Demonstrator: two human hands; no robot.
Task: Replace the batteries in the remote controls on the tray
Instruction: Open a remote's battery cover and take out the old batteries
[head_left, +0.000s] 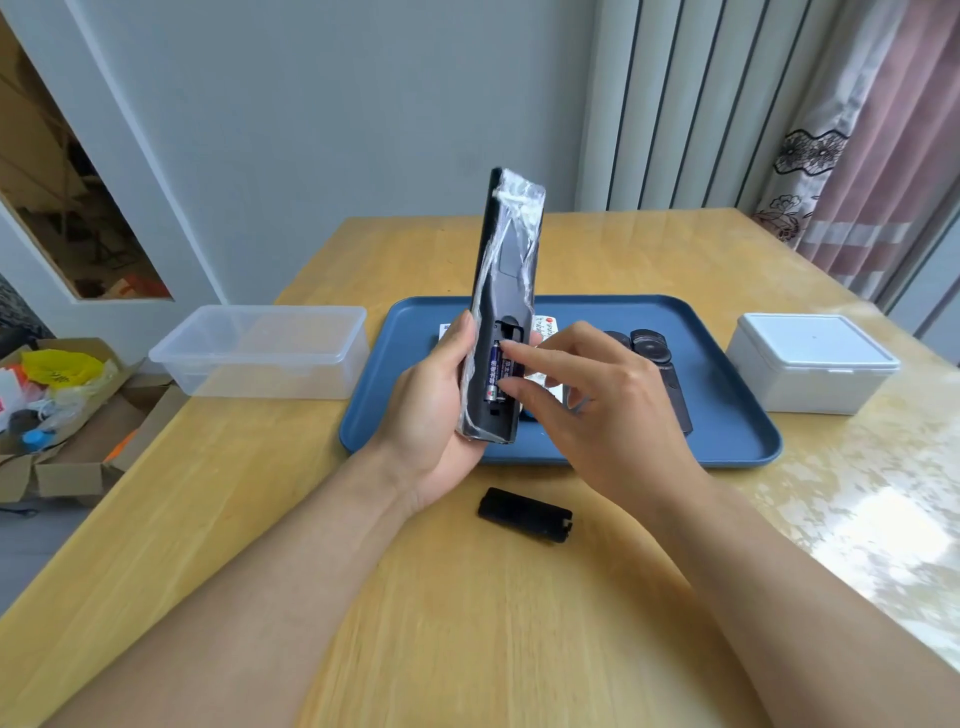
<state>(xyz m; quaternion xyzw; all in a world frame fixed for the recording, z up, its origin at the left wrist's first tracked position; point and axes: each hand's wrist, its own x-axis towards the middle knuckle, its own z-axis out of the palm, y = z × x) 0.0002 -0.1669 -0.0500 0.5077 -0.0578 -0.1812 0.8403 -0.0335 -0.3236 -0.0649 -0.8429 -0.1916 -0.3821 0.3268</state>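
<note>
Batteries (497, 375) are sitting in the open compartment of a long dark remote (506, 291), which the left hand (434, 410) is gripping upright, wrapped round its near end, above the near left part of the blue tray (727, 431). The right hand (592, 400) is reaching in from the right with fingers loosely spread, its index and middle fingertips (511, 353) touching or almost touching a battery; it is not yet pinching anything.

To do this step well, I judge the fingertip should be pressing the cell toward its spring end and levering the free end up, while the left hand is keeping the remote steady and tilted so the cell is not dropping out. The crinkled plastic wrap around the remote could be snagging fingers.

The detached black cover (524, 515) is lying on the desk (467, 623) near the person, apart from the tray. More remotes (660, 364) are lying on the tray, largely hidden behind both hands, so their number is unclear. Whether one or two cells are in the compartment is hard to tell. A clear box (265, 351) on the left looks empty; the lidded white box (810, 364) on the right is hiding its contents.
</note>
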